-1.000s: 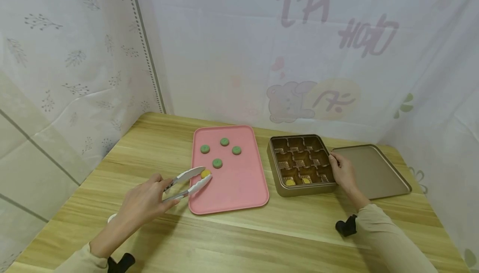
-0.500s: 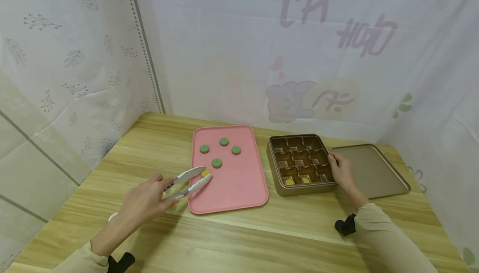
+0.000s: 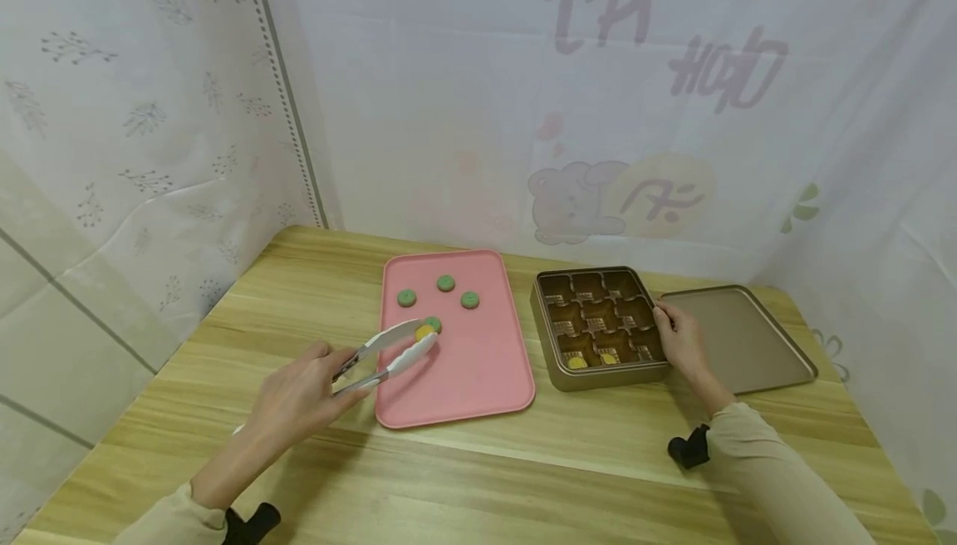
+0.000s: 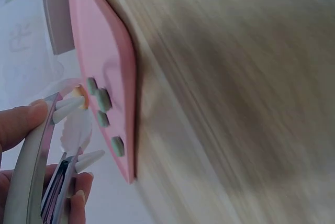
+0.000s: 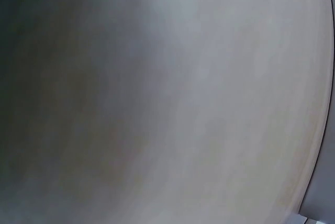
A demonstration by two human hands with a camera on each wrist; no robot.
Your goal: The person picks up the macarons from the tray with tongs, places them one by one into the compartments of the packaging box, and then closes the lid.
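Observation:
My left hand (image 3: 295, 395) holds a pair of tongs (image 3: 374, 379) with white tips over the pink tray (image 3: 478, 379). Between the tips is a small round yellow cookie (image 3: 424, 334), which overlaps a green cookie (image 3: 434, 324) in the head view. The left wrist view shows the yellow cookie (image 4: 81, 97) at the tongs' tips, raised off the tray surface. With thumb at the rim, my right hand (image 3: 683, 341) grips the right side of a bronze square tin (image 3: 613, 376). Two yellow cookies (image 3: 576, 361) sit in front compartments of its brown divided insert.
Several green cookies (image 3: 445, 282) lie on the tray's far half. A flat bronze lid (image 3: 740, 337) rests on the wooden table (image 3: 523, 478) right of the tin, partly behind the right hand. A printed curtain (image 3: 419, 113) stands behind the table.
My left hand has moved the tongs slightly right and away from me, and the yellow cookie has come up with them toward the nearest green one. The right hand stays on the tin.

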